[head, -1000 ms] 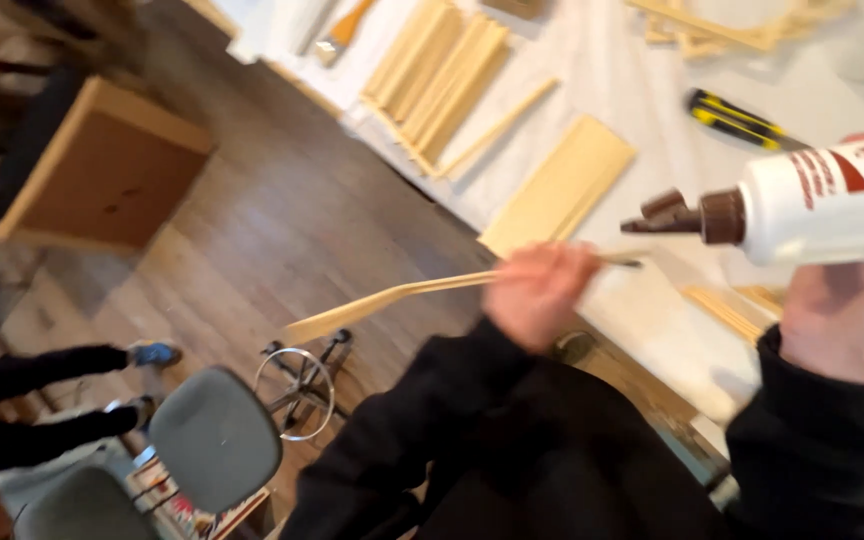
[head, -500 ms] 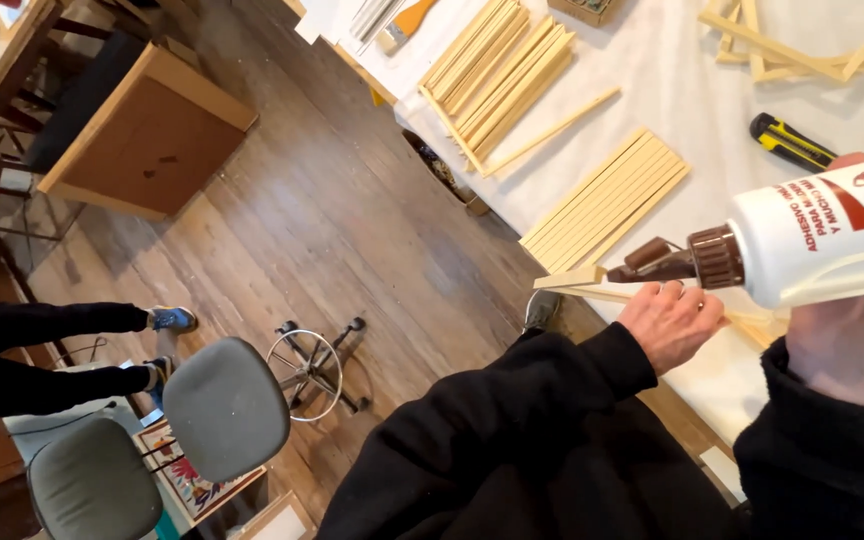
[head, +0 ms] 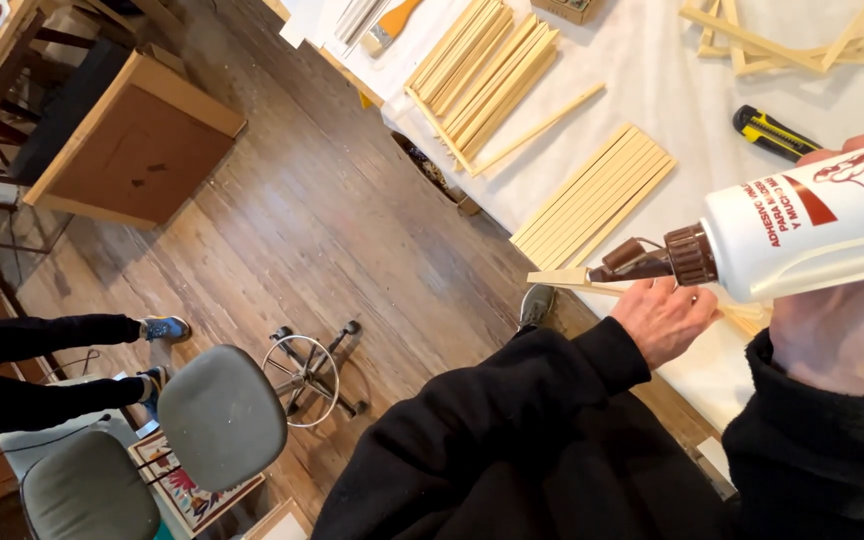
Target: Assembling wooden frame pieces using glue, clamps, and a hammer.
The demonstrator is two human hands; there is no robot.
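Your right hand has its grip wrapped around a white glue bottle, held nearly level with its brown nozzle pointing left; the bottle carries a red mark and red lettering on its white side. The nozzle tip sits just over the end of a pale wooden strip that your left hand pins with closed fingers against the worktop, which is covered in white sheeting. Beyond the strip lies a flat row of similar slats, and further up a larger stack of slats. A yellow and black utility knife lies near the bottle's upper edge. Below the worktop edge, two grey padded chairs stand on the wooden floor.
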